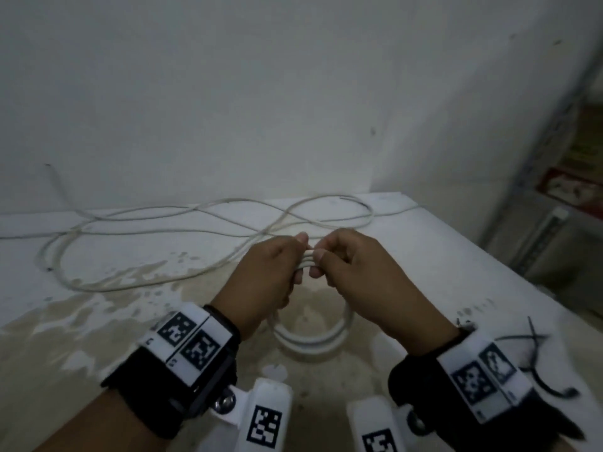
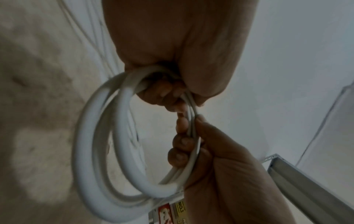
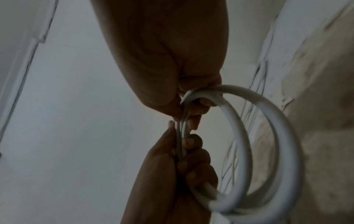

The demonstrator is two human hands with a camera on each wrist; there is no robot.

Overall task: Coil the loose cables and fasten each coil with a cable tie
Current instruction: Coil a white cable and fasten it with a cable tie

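Coil: we held a white cable coil (image 1: 313, 334) between both hands, its loops hanging below them, clear of the worktop (image 1: 408, 256).
Left hand (image 1: 270, 275): fingers curled round the gathered turns, so the loops stayed stacked.
Right hand (image 1: 352, 265): thumb and fingers pinched the same bundle just beside the left; we judged this steadied it for fastening.
Loose cable (image 1: 163, 223): sprawled on the worktop beyond our hands, uncoiled.
Cable ties (image 1: 535, 353): black, lying right of the right wrist, presumably within reach for binding; none yet on the coil.
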